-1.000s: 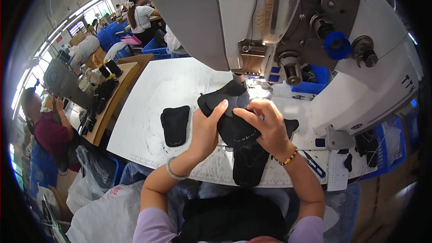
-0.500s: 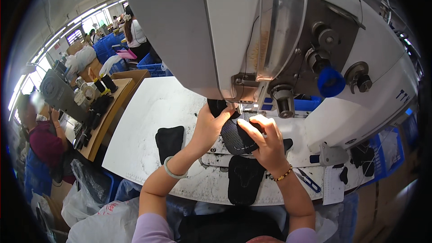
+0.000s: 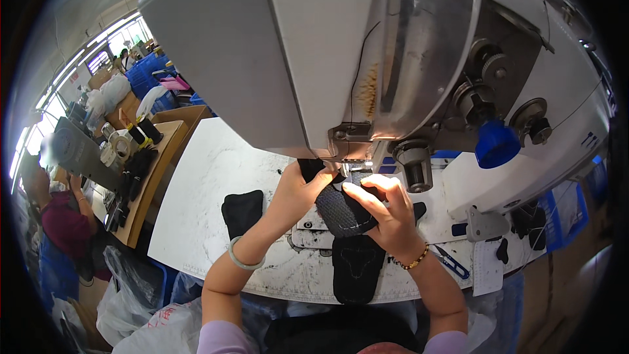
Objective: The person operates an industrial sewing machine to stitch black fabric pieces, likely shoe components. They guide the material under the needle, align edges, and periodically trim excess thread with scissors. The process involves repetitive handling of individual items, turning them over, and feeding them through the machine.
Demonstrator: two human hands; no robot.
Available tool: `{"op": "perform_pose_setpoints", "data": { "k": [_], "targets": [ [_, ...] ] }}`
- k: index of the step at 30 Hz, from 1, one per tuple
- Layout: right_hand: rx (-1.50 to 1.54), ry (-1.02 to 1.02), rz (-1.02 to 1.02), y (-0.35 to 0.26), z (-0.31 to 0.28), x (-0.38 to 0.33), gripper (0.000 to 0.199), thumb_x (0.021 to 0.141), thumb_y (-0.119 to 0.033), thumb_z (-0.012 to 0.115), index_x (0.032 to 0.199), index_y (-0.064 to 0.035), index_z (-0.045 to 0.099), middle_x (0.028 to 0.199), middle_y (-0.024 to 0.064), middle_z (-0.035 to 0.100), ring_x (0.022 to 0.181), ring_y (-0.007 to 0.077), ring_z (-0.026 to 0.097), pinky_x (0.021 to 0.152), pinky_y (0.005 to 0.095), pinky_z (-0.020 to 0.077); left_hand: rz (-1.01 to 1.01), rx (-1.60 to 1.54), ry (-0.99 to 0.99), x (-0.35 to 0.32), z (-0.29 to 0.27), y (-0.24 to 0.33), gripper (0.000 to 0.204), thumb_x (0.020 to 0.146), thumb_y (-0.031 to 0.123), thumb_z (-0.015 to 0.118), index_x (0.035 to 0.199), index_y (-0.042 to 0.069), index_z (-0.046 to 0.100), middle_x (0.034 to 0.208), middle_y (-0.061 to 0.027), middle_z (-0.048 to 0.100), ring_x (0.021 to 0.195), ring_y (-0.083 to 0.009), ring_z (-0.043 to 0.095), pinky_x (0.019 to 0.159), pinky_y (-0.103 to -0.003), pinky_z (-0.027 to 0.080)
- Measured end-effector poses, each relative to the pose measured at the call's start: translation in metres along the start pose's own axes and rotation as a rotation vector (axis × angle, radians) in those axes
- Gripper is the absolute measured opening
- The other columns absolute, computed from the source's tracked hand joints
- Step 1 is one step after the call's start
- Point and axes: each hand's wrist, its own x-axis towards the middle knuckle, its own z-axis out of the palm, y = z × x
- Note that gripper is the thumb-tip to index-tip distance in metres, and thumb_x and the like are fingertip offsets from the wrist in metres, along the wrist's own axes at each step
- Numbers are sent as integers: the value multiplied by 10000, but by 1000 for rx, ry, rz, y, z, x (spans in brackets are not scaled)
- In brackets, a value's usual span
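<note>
Under the head of a white sewing machine lies a black mesh fabric piece with a pale stitched line along its near edge. My left hand grips its left side close to the needle area, thumb on top. From the right, my right hand pinches the same piece, thumb and forefinger near the needle. The machine head hides the needle's upper part. Just nearer to me, a black fabric panel with a stitched outline lies flat on the white table. Another black panel rests left of my left wrist.
Thread snips and a white card lie right of my right wrist. A blue crate stands at the far right. Plastic bags crowd the lower left. A co-worker sits at another machine on the left.
My view has shifted closer to the machine head, which looks larger. Both hands keep hold of the mesh piece; my right fingertips have drawn closer together on it.
</note>
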Motion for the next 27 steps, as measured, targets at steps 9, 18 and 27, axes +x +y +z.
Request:
{"op": "perform_pose_setpoints", "data": {
  "k": [9,18,27],
  "targets": [
    [-205,27,-51,-2,-4,2,456,658,-173,724,1112,-180,683,1038,24,548,854,194,546,694,316,472,-29,-195,-117,7,-6,-11,202,901,145,577,1036,-5,591,964,-53,623,913,-117,560,829,-264,440],
    [-247,89,-12,1,5,-8,535,603,-7,593,1104,-168,688,1044,34,557,829,191,535,723,322,454,-15,-329,-54,11,-4,-30,209,905,101,588,1080,-7,551,1050,-57,586,995,-119,539,895,-270,426],
    [-225,157,-76,9,4,-16,462,628,8,586,1048,-144,706,1051,33,595,818,171,588,701,287,432,8,-369,-10,8,1,-32,186,883,27,558,1066,-5,557,984,-51,617,910,-115,580,830,-265,464]
  ]
}}
